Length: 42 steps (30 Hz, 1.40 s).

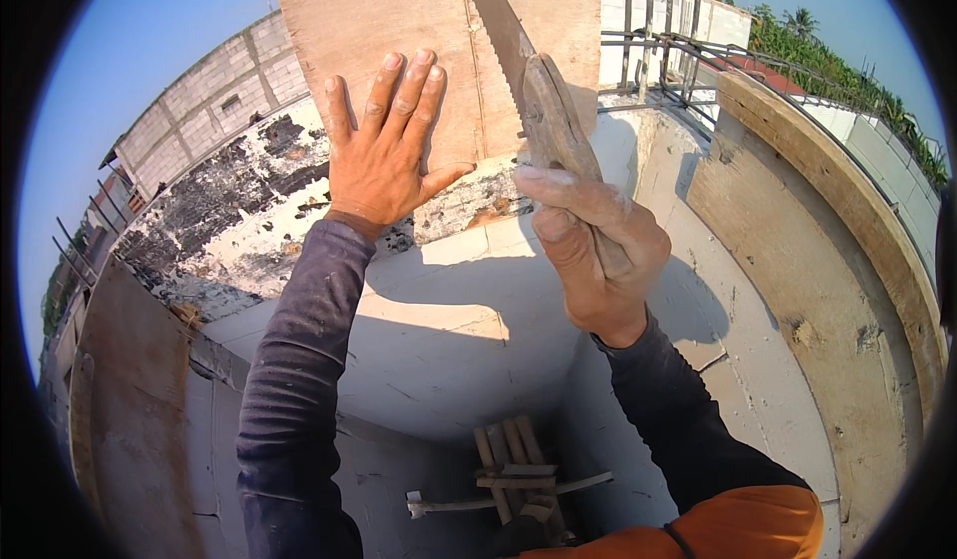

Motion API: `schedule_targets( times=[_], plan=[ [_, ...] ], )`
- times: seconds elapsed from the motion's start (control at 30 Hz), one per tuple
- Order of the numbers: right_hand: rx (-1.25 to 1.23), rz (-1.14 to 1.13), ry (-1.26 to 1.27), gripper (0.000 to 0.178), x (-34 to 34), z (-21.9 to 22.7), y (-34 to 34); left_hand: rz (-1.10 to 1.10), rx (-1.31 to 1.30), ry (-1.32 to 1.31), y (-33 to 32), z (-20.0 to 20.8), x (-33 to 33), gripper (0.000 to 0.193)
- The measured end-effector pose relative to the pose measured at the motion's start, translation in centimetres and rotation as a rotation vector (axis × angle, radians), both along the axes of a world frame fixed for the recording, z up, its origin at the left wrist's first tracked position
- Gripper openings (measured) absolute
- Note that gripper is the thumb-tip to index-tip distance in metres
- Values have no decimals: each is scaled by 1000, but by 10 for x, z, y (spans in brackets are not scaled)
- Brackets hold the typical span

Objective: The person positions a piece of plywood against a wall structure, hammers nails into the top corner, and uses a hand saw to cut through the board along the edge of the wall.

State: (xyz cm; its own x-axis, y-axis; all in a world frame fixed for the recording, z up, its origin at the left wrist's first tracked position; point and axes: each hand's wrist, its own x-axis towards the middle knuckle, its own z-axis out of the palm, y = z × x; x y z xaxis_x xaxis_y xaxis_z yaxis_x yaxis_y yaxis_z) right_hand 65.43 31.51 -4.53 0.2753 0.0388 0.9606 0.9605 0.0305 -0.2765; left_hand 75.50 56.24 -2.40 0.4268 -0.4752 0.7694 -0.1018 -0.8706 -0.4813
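A thin plywood sheet [374, 36] rests on top of a white block wall, its lower edge over the paint-blotched ledge. My left hand [392, 140] lies flat on the sheet with the fingers spread, near its bottom edge. In my right hand [603, 235] is the worn wooden handle of a handsaw [503, 31], the fingers wrapped round it. The toothed blade points up and away across the plywood, beside a dark line that runs down the sheet. Whether the teeth sit in a cut I cannot tell. The blade's far end is beyond the picture's top.
Below me a deep white-walled shaft holds a wooden frame of poles and slats [515, 474]. Formwork boards [797, 250] line the right wall, and another board [135, 380] stands at left. Steel rebar [670, 41] sticks up at the back right. Dark-stained ledge [234, 215] runs left.
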Motion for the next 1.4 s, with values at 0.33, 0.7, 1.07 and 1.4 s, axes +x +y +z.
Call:
schedule_targets(
  times=[0.33, 0.7, 1.07, 1.4],
  plan=[
    [50, -119, -111, 29, -72, -2, -21, 14, -25, -29, 1, 5, -14, 95],
    [-204, -805, 15, 66, 98, 61, -45, -79, -549, -268, -4, 6, -11, 144],
    [-246, -865, 78, 79, 118, 50, -25, -277, -652, -384, 3, 1, -10, 136],
    [-87, -549, 115, 88, 35, 107, -19, -818, -1396, -307, 10, 22, -84, 129]
  ],
)
